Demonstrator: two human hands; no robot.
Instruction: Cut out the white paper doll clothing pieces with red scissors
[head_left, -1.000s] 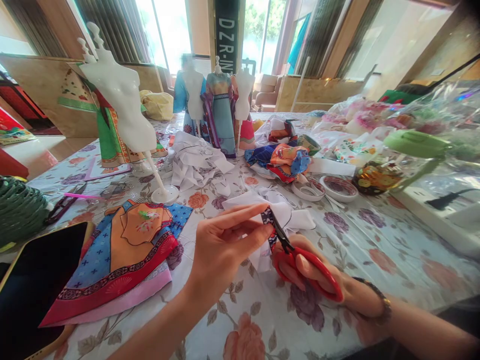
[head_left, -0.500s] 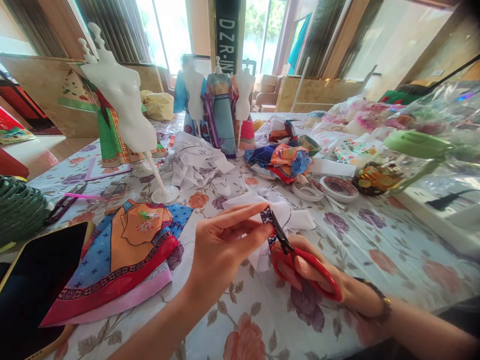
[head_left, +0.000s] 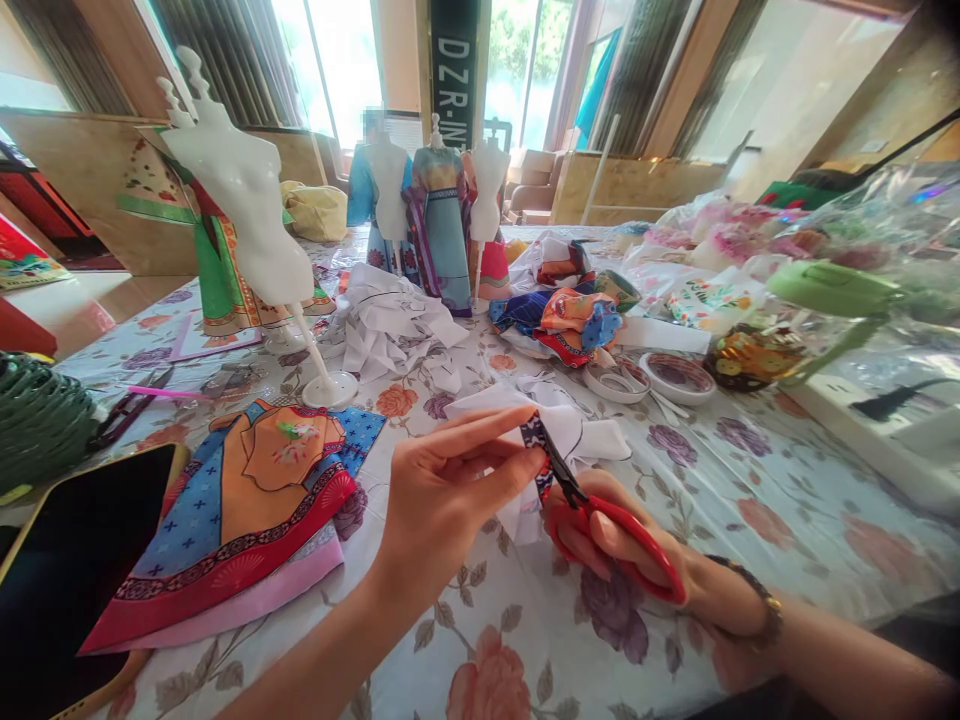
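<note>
Red-handled scissors (head_left: 576,492), gripped in the curled right hand (head_left: 634,548), have barely moved against the patterned strip (head_left: 532,432) the left hand (head_left: 448,480) pinches mid-frame, so snipping seems little advanced.

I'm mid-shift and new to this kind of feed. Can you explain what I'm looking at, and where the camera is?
There is no machine here: these are a person's bare hands. Every picture comes from one camera worn on the head, looking forward and down, so you see roughly what they see.

The left hand pinches a small dark patterned strip. The right hand holds red-handled scissors, with the blades at the strip.

On the floral tablecloth are a phone, an orange, blue and red cloth piece and crumpled white fabric. A bare white mannequin stands at the left; more, some dressed, stand further back.
</note>
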